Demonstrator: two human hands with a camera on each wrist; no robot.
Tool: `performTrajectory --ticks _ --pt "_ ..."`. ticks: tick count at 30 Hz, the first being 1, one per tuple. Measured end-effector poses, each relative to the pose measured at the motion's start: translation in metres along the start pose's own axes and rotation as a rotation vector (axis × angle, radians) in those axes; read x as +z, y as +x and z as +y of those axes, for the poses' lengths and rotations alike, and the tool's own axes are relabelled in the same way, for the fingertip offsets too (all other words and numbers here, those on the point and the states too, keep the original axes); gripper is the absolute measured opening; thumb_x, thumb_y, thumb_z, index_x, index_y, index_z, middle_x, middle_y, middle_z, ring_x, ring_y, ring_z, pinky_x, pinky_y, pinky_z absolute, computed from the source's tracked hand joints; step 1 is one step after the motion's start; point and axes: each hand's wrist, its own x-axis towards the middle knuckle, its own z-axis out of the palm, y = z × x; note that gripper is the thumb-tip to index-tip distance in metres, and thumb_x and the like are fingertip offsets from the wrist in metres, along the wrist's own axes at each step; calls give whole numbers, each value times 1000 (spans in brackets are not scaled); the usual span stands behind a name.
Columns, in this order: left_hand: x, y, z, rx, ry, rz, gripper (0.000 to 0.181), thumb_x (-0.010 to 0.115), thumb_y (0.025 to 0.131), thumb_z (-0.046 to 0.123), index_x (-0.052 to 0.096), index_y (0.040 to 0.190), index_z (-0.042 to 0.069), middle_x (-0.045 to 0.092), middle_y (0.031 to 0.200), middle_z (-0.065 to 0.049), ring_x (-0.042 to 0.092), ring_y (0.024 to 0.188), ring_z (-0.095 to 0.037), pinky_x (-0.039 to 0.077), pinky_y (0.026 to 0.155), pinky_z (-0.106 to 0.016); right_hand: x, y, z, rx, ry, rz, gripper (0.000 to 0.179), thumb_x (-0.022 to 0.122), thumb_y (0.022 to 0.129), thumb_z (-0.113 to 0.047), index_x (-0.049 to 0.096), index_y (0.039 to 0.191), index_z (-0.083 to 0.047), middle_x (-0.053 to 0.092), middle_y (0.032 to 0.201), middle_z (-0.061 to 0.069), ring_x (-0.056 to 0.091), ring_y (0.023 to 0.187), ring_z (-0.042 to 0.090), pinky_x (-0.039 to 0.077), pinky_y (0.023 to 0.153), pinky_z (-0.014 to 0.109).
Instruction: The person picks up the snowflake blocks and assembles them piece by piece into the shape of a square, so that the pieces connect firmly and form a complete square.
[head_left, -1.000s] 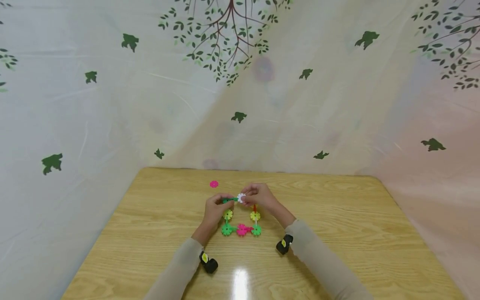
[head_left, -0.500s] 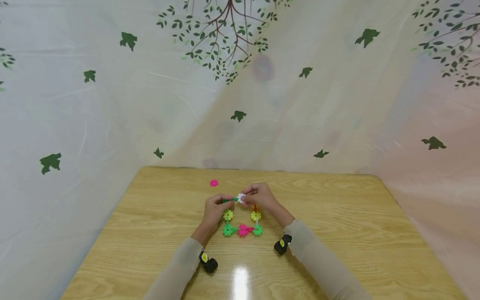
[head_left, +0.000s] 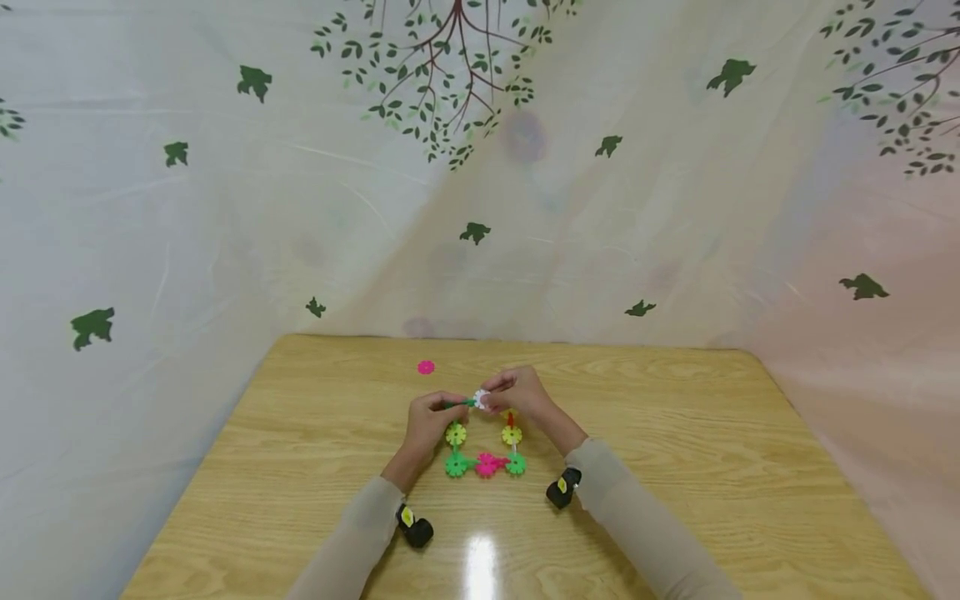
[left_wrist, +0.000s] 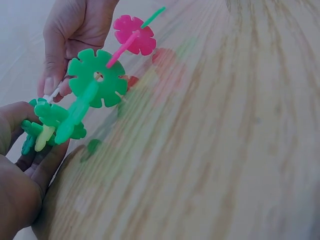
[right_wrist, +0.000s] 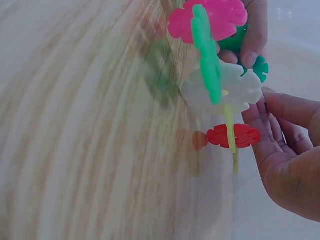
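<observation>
A chain of interlocking flower-shaped discs forms a frame between the hands. My left hand (head_left: 429, 427) pinches its green flower disc (left_wrist: 54, 115) at the upper left corner. Across from it, my right hand (head_left: 523, 392) pinches a white flower disc (head_left: 481, 400) between thumb and fingers, against the green piece. Down the sides run yellow discs (head_left: 512, 435) and a red disc (right_wrist: 233, 136). Green discs (head_left: 456, 465) sit at the near corners, with a pink disc (head_left: 487, 465) between them. Fingers partly hide the far side of the frame.
A loose pink flower disc (head_left: 426, 367) lies on the wooden table (head_left: 645, 400) beyond the left hand. A pale curtain (head_left: 375, 250) printed with leaves and birds hangs behind the table. Each sleeve carries a small black camera (head_left: 415, 527).
Both hands keep their hold on the chain. The green piece and white disc have tilted slightly, and the frame's near side sits a little lower in the head view.
</observation>
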Motion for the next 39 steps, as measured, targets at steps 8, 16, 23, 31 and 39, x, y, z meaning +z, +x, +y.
performTrajectory --ticks 8,16,23,31,39 --pt "-1 -2 -1 7 29 -17 13 75 86 -5 74 98 -11 75 86 -20 68 69 -14 56 63 -19 1 -1 1 1 3 -7 22 75 85 9 70 105 17 76 86 16 71 64 14 63 65 32" --pt "-1 -1 0 3 30 -24 11 74 85 -6 75 96 -9 75 78 -13 68 68 -15 56 61 -20 4 0 -1 28 -4 4 20 75 85 9 71 103 16 75 82 11 71 65 13 63 64 30" --pt "-2 -1 1 -6 47 -22 15 73 81 -6 75 96 -8 74 84 -12 65 71 -12 54 63 -19 3 0 1 24 -21 -38 20 74 86 9 70 105 16 74 83 10 71 68 13 63 66 32" --pt "-2 -1 3 -19 59 -31 18 72 82 -7 74 100 -10 72 96 -23 61 74 -10 53 64 -19 2 2 -4 21 -32 -123 19 71 88 11 65 105 16 70 80 6 71 68 13 63 67 31" --pt "-3 -2 7 -38 72 -55 19 74 83 -3 75 102 -7 73 98 -24 64 75 -11 54 68 -20 -9 10 -8 -46 -195 -219 10 70 93 1 70 101 8 74 86 10 73 73 14 64 74 38"
